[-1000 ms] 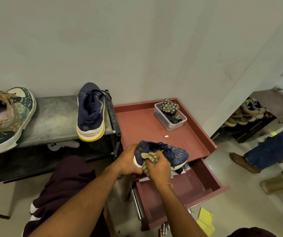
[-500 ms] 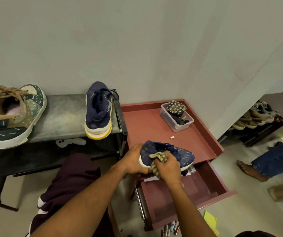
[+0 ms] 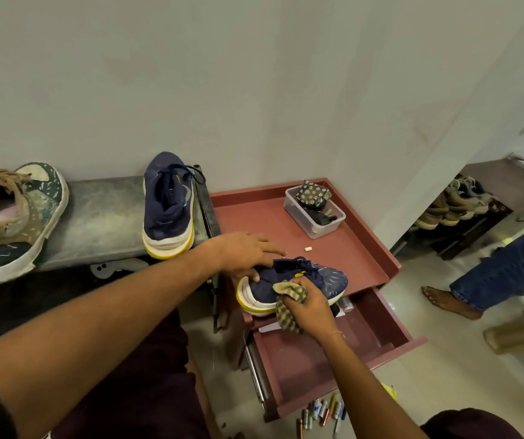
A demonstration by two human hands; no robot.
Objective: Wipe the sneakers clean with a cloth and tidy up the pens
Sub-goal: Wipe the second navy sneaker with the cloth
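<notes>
A navy sneaker (image 3: 327, 280) with a white and yellow sole lies at the front edge of the red cabinet top (image 3: 254, 217). My left hand (image 3: 248, 251) rests on its heel collar, thumb hooked over it and fingers stretched out. My right hand (image 3: 308, 307) is closed on a checked cloth (image 3: 287, 307), pressing it against the sneaker's side. The matching navy sneaker (image 3: 169, 204) stands on the grey bench (image 3: 102, 217). Several pens (image 3: 321, 413) lie on the floor below the open drawer (image 3: 333, 353).
A green and tan sneaker (image 3: 14, 220) sits at the bench's left end. A clear plastic box (image 3: 314, 212) holds a floral pouch. A small white bit (image 3: 308, 248) lies on the cabinet top. Another person's leg (image 3: 491, 277) stands at right, near a shoe rack (image 3: 457, 207).
My left hand has shifted from gripping the sneaker's heel to lying flatter over its collar. The sneaker now rests on the cabinet top. The cloth hand stays on its side.
</notes>
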